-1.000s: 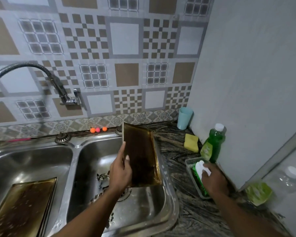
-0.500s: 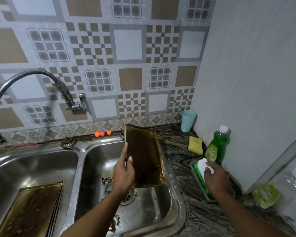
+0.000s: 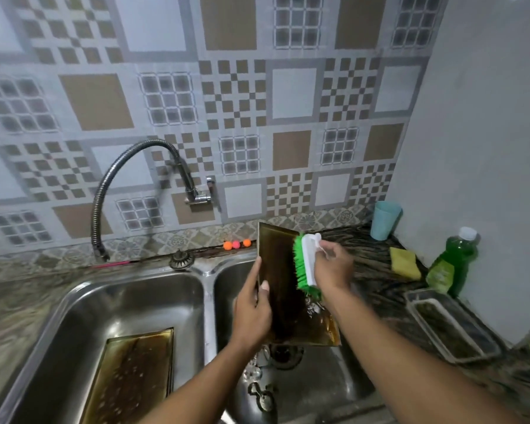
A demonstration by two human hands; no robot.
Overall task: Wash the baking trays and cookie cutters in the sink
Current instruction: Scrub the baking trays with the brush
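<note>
Over sink [image 3: 207,301], tray [image 3: 280,270] on end in left fingers' [image 3: 253,272] grip (right fingers [image 3: 334,250] round brush [image 3: 303,264]).

The held tray [image 3: 280,301] is partly covered. The left hand [image 3: 253,310] hides its left edge, and the brush [image 3: 303,264] and right hand [image 3: 334,267] hide its upper right. The drain [image 3: 285,356] shows only below this tray. The second tray [image 3: 135,371] is cut off by the bottom edge. Small metal pieces [image 3: 262,396] in the sink [image 3: 208,301], possibly cookie cutters, are too blurred to identify. The label on the bottle [image 3: 453,261] is unreadable.
</note>
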